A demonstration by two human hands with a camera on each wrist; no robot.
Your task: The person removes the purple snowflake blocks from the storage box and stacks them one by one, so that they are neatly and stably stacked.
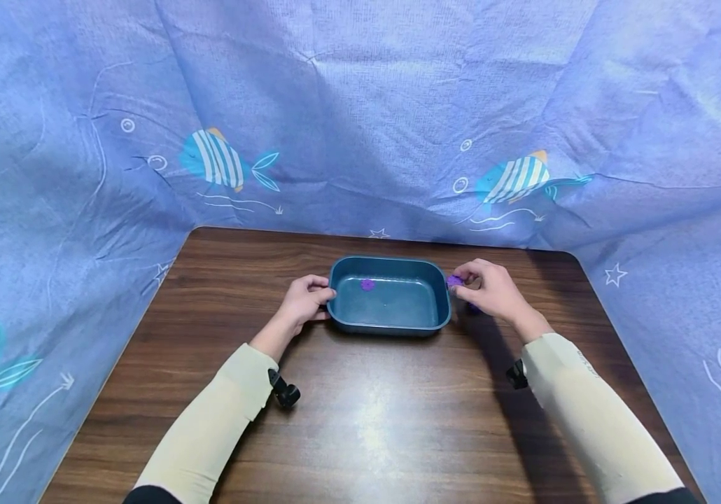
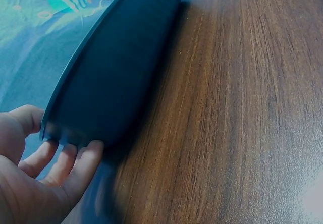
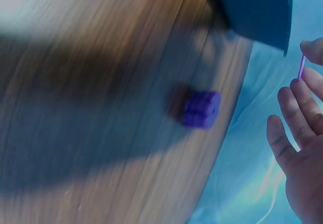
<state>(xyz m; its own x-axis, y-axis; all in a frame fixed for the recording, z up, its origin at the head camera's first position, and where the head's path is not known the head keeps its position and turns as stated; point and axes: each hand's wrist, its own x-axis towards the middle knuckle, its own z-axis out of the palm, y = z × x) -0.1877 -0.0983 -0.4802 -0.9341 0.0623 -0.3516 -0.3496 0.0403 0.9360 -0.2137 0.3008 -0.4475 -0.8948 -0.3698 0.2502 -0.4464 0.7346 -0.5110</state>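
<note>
A dark teal rectangular bin (image 1: 392,304) sits toward the back of the table. My left hand (image 1: 302,301) grips its left end, thumb at the rim and fingers against the outer wall, as the left wrist view also shows. One purple flower-shaped disc (image 1: 367,285) lies inside the bin. Between thumb and fingertips, my right hand (image 1: 493,288) pinches another thin purple disc (image 1: 454,281) beside the bin's right rim; it appears edge-on in the right wrist view. Below that hand, a short stack of purple discs (image 3: 201,110) stands on the table, mostly hidden by the hand in the head view.
The brown wood-grain table (image 1: 360,406) has its back edge a little behind the bin. A blue curtain (image 1: 360,119) with printed fish hangs behind and at both sides. Each wrist carries a small black camera mount.
</note>
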